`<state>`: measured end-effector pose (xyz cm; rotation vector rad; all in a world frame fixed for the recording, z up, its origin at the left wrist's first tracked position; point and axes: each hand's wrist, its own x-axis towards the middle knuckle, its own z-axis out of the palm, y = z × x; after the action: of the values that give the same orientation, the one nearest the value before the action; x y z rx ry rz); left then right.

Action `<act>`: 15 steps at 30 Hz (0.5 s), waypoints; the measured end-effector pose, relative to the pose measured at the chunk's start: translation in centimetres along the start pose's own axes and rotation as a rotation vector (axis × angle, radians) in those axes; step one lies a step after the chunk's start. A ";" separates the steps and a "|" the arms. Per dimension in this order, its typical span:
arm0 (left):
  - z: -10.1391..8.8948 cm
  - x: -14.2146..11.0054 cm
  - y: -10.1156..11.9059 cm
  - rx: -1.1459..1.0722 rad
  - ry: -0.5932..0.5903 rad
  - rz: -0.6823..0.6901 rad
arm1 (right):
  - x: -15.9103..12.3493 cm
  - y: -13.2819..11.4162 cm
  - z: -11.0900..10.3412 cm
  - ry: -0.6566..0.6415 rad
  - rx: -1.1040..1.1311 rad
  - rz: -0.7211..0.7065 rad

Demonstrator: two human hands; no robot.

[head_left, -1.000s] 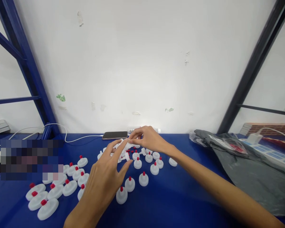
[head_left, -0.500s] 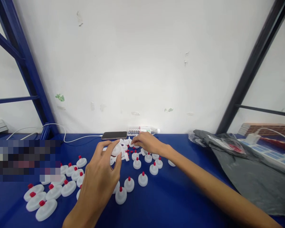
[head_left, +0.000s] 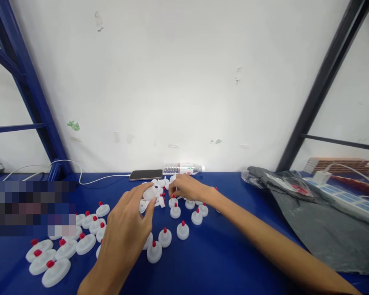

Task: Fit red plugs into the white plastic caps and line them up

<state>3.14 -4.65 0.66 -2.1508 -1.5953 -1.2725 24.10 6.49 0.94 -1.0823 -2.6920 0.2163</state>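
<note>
My left hand point(head_left: 126, 223) has its thumb and fingers curved round a translucent white plastic cap point(head_left: 149, 194). Over the far heap of loose white plastic parts point(head_left: 161, 201), my right hand point(head_left: 187, 187) reaches in with its fingers bent together. Its fingertips are right by a white cap with a red tip point(head_left: 173, 202); what they pinch, if anything, is hidden. Several more red-tipped white caps point(head_left: 183, 230) stand upright in front of the hands. To the left, wider white discs with red tips point(head_left: 56, 272) sit in a cluster, partly behind my left wrist.
A phone point(head_left: 146, 175) on a white cable lies at the back, beside a transparent plastic bottle point(head_left: 184, 168) on its side. On the right, grey plastic bags point(head_left: 313, 229) cover the blue table point(head_left: 233, 262). Frame posts stand at both sides; a patch at left is blurred out.
My right hand has come slightly down and nearer, its fingertips now at a red-tipped cap. The left hand still holds its white cap, tilted a little differently. The whole view has shifted slightly.
</note>
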 end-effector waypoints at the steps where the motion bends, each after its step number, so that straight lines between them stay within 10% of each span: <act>1: 0.0 0.0 0.0 -0.019 -0.011 -0.011 | 0.0 0.1 -0.1 0.013 0.013 0.006; 15: 0.3 0.3 0.0 -0.230 0.057 0.051 | -1.5 -4.3 -4.7 0.167 0.730 -0.120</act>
<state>3.31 -4.28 0.70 -2.2466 -1.4233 -1.5533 23.62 2.61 6.20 -0.6680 -2.2085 0.9440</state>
